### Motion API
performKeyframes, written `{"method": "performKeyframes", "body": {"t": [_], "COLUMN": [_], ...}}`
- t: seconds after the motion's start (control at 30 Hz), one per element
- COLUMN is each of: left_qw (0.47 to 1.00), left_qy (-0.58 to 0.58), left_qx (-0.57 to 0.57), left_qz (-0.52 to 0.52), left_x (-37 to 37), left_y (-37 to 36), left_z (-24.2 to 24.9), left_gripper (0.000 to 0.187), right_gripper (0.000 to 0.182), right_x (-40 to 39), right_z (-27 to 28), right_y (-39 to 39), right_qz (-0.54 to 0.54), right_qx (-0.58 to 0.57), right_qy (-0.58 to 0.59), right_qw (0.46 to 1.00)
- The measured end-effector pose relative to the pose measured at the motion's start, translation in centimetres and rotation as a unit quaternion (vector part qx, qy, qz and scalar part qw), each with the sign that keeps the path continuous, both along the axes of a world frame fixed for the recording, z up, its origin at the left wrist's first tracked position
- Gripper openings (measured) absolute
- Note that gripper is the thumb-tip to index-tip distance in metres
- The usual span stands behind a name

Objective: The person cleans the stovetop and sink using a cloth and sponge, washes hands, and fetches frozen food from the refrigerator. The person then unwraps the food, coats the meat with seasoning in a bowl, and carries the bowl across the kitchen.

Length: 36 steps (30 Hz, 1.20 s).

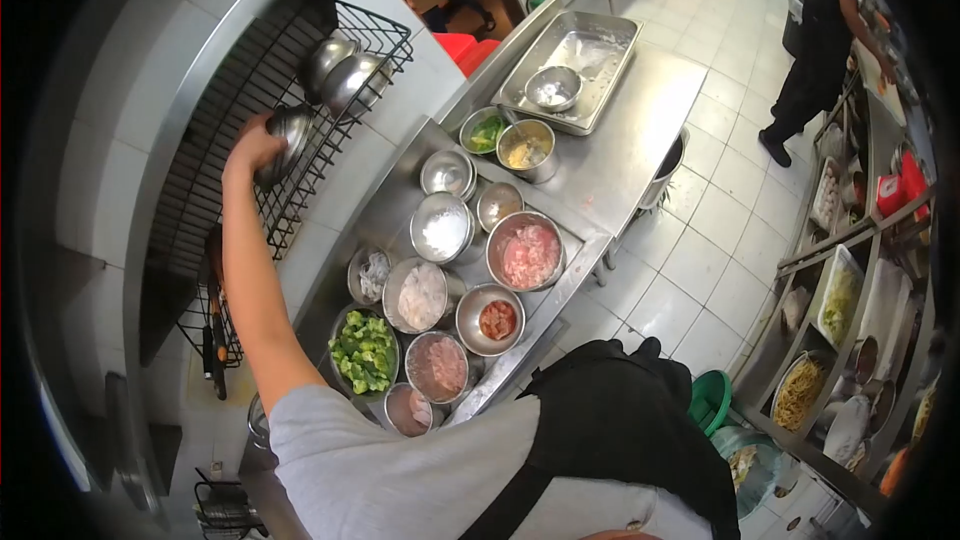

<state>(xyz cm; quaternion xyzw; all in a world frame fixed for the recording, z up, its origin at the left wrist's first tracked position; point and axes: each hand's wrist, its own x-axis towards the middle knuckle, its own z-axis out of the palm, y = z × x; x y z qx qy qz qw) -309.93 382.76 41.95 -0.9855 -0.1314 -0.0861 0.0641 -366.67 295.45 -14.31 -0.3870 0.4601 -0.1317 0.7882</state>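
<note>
My left hand is stretched up to a black wire rack on the wall. Its fingers are wrapped round the rim of a small stack of metal bowls sitting in the rack. Right behind it, larger shiny metal bowls lie in the same rack. Below my arm, the steel counter holds a bowl of cut green vegetables, a bowl of pale pink meat, a bowl of red meat and a bowl of white powder. My right hand is not visible.
A steel tray with a metal bowl in it stands at the counter's far end. To the right, a person in dark clothes stands by shelves with food containers. A green basin is on the floor near me.
</note>
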Motion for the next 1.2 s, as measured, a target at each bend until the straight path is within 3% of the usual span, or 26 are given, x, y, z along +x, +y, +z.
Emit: {"method": "performKeyframes", "body": {"t": [0.2, 0.23, 0.27, 0.33, 0.4, 0.43, 0.47, 0.5, 0.53, 0.57, 0.6, 0.67, 0.77, 0.87, 1.0, 1.07, 1.13, 1.17, 1.2], "left_qw": [0.998, 0.992, 0.982, 0.972, 0.966, 0.963, 0.964, 0.963, 0.958, 0.955, 0.947, 0.910, 0.905, 0.905, 0.889, 0.872, 0.884, 0.882, 0.867], "left_qy": [-0.024, -0.087, -0.149, -0.165, -0.123, -0.149, -0.126, -0.164, -0.162, -0.183, -0.206, -0.270, -0.278, -0.295, -0.387, -0.472, -0.361, -0.345, -0.334], "left_qx": [0.033, 0.024, 0.016, 0.055, 0.091, 0.154, 0.115, 0.152, 0.137, 0.181, 0.223, 0.310, 0.319, 0.301, 0.224, -0.070, -0.297, -0.318, -0.366], "left_qz": [0.045, 0.084, 0.119, 0.157, 0.210, 0.165, 0.203, 0.149, 0.195, 0.147, 0.103, 0.055, -0.033, -0.061, -0.104, -0.106, -0.002, -0.037, -0.061], "left_x": [-2.5, -3.1, -3.5, -3.0, -3.1, -3.3, -3.9, -3.8, -4.5, -5.8, -7.2, -9.1, -10.7, -10.5, -7.7, -3.8, 0.3, 3.5, 6.3], "left_y": [-1.2, -0.6, 0.1, 5.3, 8.9, 11.1, 9.4, 14.9, 10.3, 6.8, 3.6, -7.2, -16.0, -23.8, -33.9, -39.2, -40.5, -38.9, -45.3], "left_z": [2.0, 2.2, 2.6, 1.3, 0.3, -0.3, 0.1, -0.5, 0.6, 1.0, 1.1, 1.1, -0.4, -1.9, -5.2, -9.1, -14.8, -20.5, -21.0], "left_gripper": [0.058, 0.054, 0.051, 0.045, 0.038, 0.034, 0.030, 0.030, 0.030, 0.032, 0.035, 0.046, 0.057, 0.063, 0.059, 0.051, 0.046, 0.045, 0.045], "right_gripper": [0.039, 0.038, 0.038, 0.037, 0.036, 0.037, 0.037, 0.037, 0.036, 0.037, 0.040, 0.042, 0.046, 0.053, 0.058, 0.057, 0.059, 0.060, 0.061], "right_x": [4.7, 5.8, 7.1, 11.3, 17.0, 18.6, 20.9, 22.5, 24.8, 26.2, 29.7, 33.5, 39.4, 45.8, 56.1, 62.0, 68.5, 71.0, 73.5], "right_z": [-4.0, -4.5, -5.2, -6.1, -4.5, -6.2, -5.5, -5.2, -5.0, -4.7, 0.3, 0.9, 3.0, 7.3, 10.2, 12.5, 15.3, 17.4, 19.4], "right_y": [2.6, 2.6, 2.7, 3.6, 0.7, -1.2, -1.5, -3.6, -3.8, -5.3, -2.9, -4.9, -7.0, -8.6, -12.7, -12.9, -11.8, -10.5, -9.1], "right_qz": [0.049, 0.059, 0.071, 0.067, 0.075, 0.092, 0.094, 0.166, 0.090, 0.125, 0.076, 0.131, 0.167, 0.175, 0.312, 0.362, 0.465, 0.486, 0.508], "right_qx": [0.182, 0.197, 0.179, -0.094, 0.162, 0.117, 0.089, 0.138, 0.138, 0.166, 0.135, 0.206, 0.234, 0.186, 0.189, 0.152, 0.171, 0.167, 0.159], "right_qy": [-0.113, -0.133, -0.149, -0.171, -0.195, -0.157, -0.199, -0.210, -0.206, -0.221, -0.259, -0.360, -0.389, -0.333, -0.348, -0.287, -0.324, -0.311, -0.302], "right_qw": [0.976, 0.969, 0.970, 0.978, 0.964, 0.976, 0.971, 0.954, 0.965, 0.953, 0.953, 0.900, 0.875, 0.908, 0.864, 0.874, 0.806, 0.799, 0.791]}}
